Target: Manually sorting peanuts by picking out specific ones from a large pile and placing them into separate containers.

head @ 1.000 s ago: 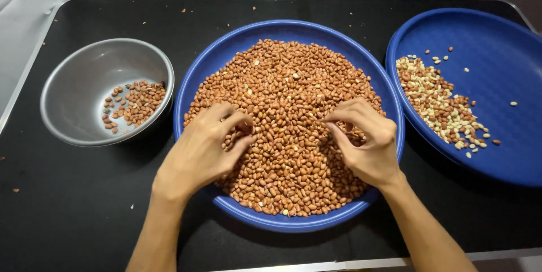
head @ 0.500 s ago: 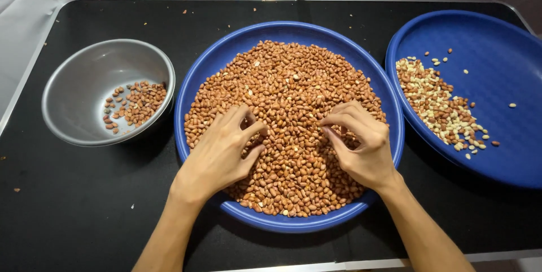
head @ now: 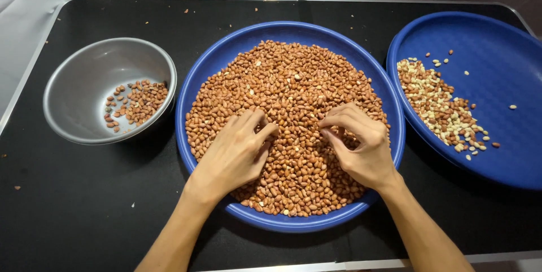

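A round blue tray in the middle holds a thick layer of red-brown peanuts. My left hand lies palm down on the peanuts, fingers spread and slightly bent, thumb near the centre. My right hand rests on the nuts just right of it, fingers curled, fingertips pinched together over the pile. Whether a nut sits between those fingertips is too small to tell. The two hands are a short gap apart.
A grey metal bowl at the left holds a small heap of reddish peanuts. A second blue tray at the right carries a strip of paler, mixed peanuts. All stand on a black tabletop with scattered crumbs.
My left hand slid right and forward across the peanuts toward the centre. My right hand stayed in place, its fingers curling a bit tighter.
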